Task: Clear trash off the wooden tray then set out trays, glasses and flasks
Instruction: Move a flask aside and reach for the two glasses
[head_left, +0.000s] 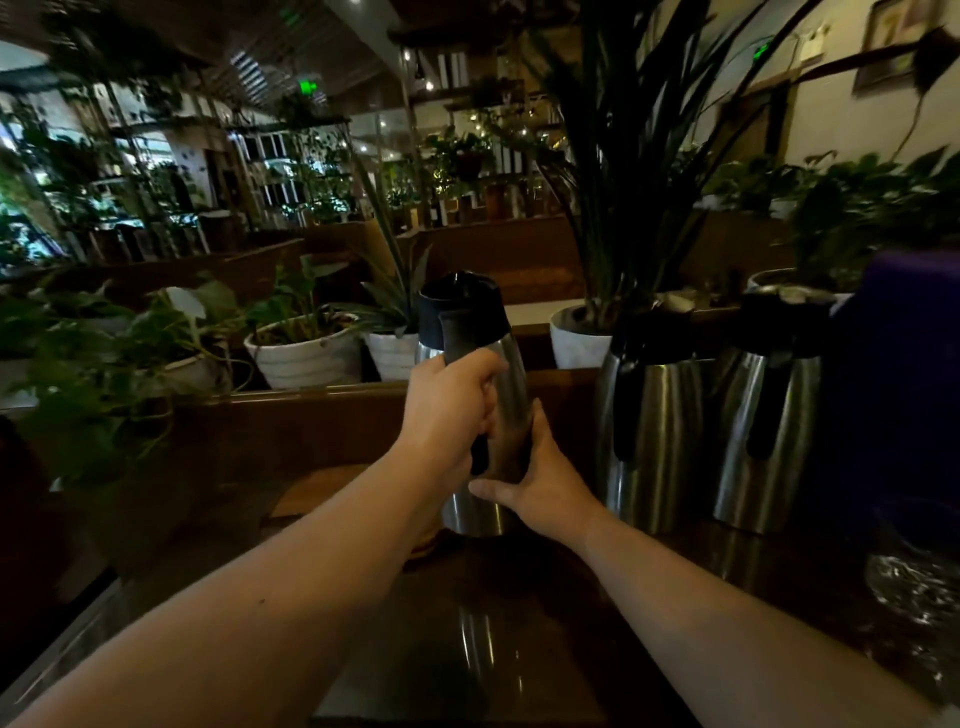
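While both hands' fingers (470, 382) grip it, the steel flask (506, 410) shows a black lid.

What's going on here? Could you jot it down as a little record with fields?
setting: dim room full of potted plants
held item: steel flask with black lid
left hand: wrapped round the flask's black handle
right hand: steadying the flask's lower body
other flasks: two standing to the right on the dark table
flask base: cannot tell whether it touches the table
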